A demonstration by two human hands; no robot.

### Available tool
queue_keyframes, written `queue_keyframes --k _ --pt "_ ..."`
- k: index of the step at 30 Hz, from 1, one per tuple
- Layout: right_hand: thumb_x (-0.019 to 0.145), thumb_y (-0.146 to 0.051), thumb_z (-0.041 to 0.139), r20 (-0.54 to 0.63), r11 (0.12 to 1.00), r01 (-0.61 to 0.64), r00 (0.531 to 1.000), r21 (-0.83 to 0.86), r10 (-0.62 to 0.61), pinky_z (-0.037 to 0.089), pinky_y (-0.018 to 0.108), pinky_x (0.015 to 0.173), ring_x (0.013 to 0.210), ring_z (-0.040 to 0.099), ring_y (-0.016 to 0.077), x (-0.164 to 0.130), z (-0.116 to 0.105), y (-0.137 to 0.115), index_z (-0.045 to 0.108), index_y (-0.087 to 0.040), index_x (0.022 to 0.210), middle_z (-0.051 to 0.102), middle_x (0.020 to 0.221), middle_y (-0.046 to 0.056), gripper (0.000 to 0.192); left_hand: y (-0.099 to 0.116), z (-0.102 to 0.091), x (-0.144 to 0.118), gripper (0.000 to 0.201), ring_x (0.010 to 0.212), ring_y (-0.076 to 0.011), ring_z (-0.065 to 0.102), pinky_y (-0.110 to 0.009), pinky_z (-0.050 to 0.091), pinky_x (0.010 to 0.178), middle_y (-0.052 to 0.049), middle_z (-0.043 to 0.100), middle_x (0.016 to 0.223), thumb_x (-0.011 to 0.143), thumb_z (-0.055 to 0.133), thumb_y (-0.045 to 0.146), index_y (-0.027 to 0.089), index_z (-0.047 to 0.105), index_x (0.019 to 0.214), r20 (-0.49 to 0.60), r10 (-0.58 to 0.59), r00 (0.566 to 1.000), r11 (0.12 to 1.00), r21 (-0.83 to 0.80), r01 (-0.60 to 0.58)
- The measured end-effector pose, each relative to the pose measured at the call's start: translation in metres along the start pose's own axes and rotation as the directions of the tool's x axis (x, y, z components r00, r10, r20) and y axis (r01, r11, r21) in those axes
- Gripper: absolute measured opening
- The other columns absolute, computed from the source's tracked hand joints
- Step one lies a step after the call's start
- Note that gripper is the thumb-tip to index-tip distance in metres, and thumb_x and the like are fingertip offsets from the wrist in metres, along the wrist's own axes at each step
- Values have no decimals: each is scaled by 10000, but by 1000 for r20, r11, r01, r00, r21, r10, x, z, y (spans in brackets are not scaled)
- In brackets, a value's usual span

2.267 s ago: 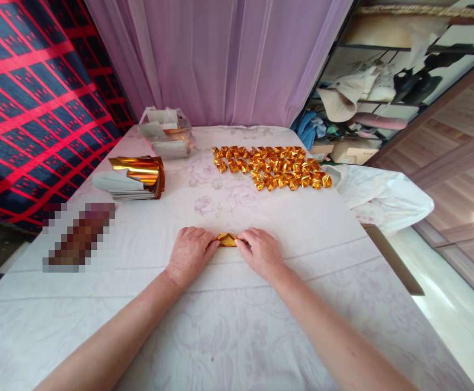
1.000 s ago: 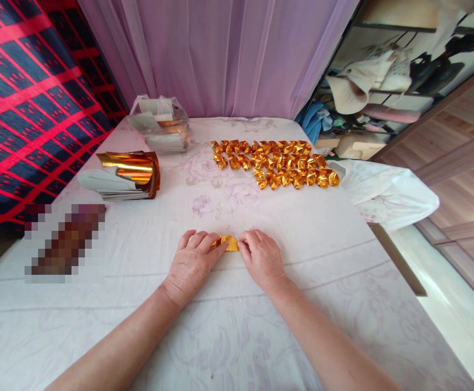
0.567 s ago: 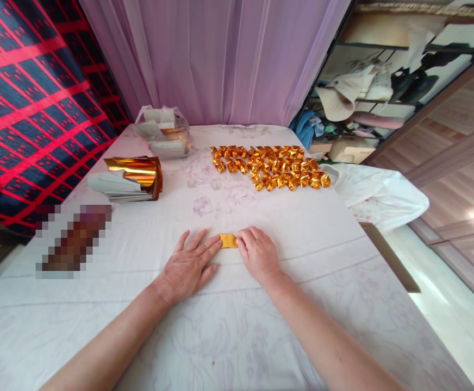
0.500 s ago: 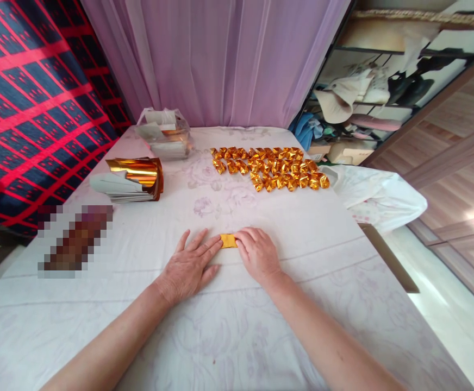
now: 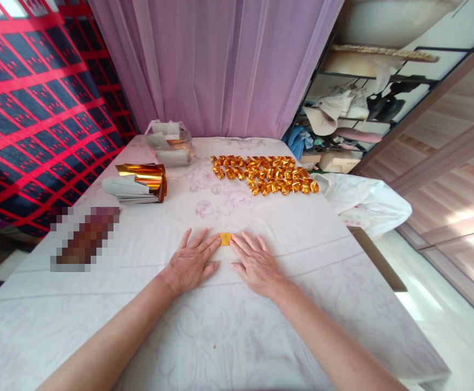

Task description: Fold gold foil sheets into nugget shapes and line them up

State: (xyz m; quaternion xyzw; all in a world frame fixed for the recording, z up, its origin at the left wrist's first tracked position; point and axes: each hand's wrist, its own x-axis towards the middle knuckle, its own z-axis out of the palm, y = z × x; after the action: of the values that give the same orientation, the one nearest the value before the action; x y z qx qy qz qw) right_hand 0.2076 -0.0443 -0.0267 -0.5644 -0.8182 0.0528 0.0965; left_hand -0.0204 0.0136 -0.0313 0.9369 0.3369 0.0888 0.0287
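Hands, left and right, press flat with fingers spread on the small gold foil piece at centre frame, likely light, slippery, crease-prone, best pinched at its edges.

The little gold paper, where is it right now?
In the head view, the little gold paper lies flat on the white tablecloth, between the fingertips of the left hand and right hand.

Small gold foil piece, folded flat, lies on the white cloth between both hands' fingertips.
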Motion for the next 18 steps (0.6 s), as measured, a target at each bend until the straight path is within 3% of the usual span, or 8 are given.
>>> queue_keyframes --k 4,10,18 --pt "994 -366 430 -9 1000 -27 1000 2 27 220 568 1166 1448 283 277 -2 2 1 447 -201 1449 411 1528 61 484 1 -2 1 572 1456 -292 272 -547 -6 1188 -24 443 1520 977 381 477 255 355 1503 13 -6 1000 1000 4 6" --pt "995 -433 384 81 997 -77 994 13 76 174 550 1178 1479 184 283 1 -1 -2 366 -204 1500 309 1581 47 555 6 -4 6 533 1439 -318 304 -616 18 1162 5 424 1534 965 429 438 391 346 1489 39 -11 999 998 59 9" --pt "999 -471 342 90 995 -100 991 -11 101 160 550 1177 1487 161 264 2 -2 -4 337 -237 1512 305 1586 25 563 6 -1 5 480 1433 -302 323 -611 16 1166 13 455 1512 991 361 428 377 395 1468 0 -35 999 998 46 35"
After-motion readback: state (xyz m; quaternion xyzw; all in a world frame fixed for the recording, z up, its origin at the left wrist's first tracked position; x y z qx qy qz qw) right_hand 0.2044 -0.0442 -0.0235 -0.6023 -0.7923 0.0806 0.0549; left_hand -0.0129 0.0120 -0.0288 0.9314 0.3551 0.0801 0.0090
